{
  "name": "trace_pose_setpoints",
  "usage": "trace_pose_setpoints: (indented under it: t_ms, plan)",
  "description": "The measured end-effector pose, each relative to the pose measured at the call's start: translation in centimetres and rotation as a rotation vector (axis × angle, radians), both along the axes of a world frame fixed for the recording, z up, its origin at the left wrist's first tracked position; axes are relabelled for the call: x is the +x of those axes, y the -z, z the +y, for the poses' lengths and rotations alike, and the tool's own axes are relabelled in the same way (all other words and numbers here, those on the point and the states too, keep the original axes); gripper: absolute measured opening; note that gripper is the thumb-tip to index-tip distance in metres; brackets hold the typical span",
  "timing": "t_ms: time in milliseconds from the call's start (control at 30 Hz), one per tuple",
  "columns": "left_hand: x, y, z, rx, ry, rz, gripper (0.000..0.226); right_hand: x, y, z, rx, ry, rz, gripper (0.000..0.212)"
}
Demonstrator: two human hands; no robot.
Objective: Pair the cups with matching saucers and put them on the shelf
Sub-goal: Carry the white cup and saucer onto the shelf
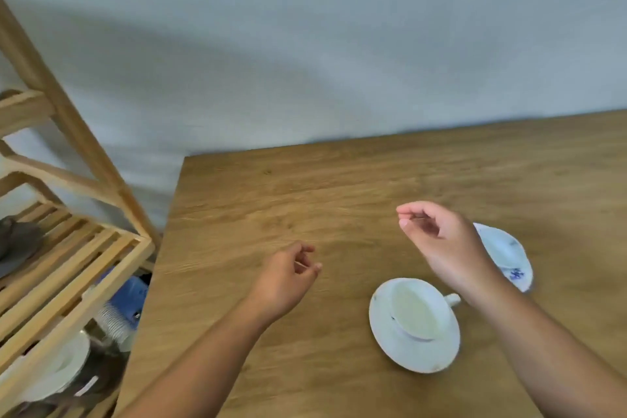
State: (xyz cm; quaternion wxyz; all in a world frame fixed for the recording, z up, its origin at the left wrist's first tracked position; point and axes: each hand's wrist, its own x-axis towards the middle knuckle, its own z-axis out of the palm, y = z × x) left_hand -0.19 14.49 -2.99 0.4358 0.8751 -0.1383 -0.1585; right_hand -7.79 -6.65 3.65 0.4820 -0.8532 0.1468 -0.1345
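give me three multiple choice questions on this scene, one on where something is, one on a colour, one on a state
1. Where is the wooden shelf relative to the table?
A. left of it
B. right of it
C. standing on it

2. What colour is the pattern on the saucer partly behind the right hand?
A. red
B. blue
C. green

3. What is the state of the white cup?
A. lying on its side on the table
B. held in the left hand
C. upright on a white saucer

Answers:
1 A, the shelf stands past the table's left edge.
2 B, blue marks show on its rim.
3 C, it sits on the saucer, both hands empty with fingers loosely curled.
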Motion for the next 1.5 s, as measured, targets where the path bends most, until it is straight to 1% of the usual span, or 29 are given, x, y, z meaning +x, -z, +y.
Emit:
trace_pose_setpoints:
  t_ms: [167,267,367,433,567,667,833,967,1133,1267,1500]
  plan:
    - [-2.7,2.0,-4.6,0.001,0.133,0.129,0.028,-6.1,2.7,-4.5,0.056,0.207,0.067,0.015]
    - [-3.8,3.0,-6.2,0.014,0.164,0.186,0.025,-9.0,5.5,-5.5,0.081,0.261,0.155,0.015]
    - [-4.6,3.4,-7.1,0.020,0.155,0.262,0.017,-10.2,8.3,-5.7,0.131,0.235,0.325,0.011]
    - [-5.1,3.4,-7.3,0.022,0.139,0.289,0.016,-10.2,9.4,-5.8,0.173,0.223,0.390,0.010]
    - [-6.3,3.8,-7.2,-0.008,0.090,0.343,0.020,-9.0,9.9,-5.9,0.217,0.140,0.420,0.012]
    - [-6.4,4.3,-7.1,-0.021,0.042,0.332,0.022,-8.2,9.9,-5.7,0.206,0.074,0.443,0.012]
    - [-5.5,3.9,-6.1,-0.074,-0.016,0.325,0.024,-6.8,8.9,-4.5,0.205,0.036,0.434,0.012]
    - [-4.2,2.0,-3.8,-0.171,-0.122,0.308,0.026,-4.1,7.3,-2.8,0.192,-0.035,0.369,0.010]
    - [-2.7,-0.3,2.1,-0.233,-0.300,0.216,0.026,0.9,5.0,2.1,0.208,-0.199,0.309,0.011]
    - [-2.9,-1.4,9.4,-0.221,-0.510,0.129,0.027,4.9,4.4,9.3,0.214,-0.395,0.319,0.010]
    - [-5.5,-1.7,22.3,-0.162,-0.897,0.063,0.020,8.8,5.1,24.1,0.236,-0.713,0.387,0.012]
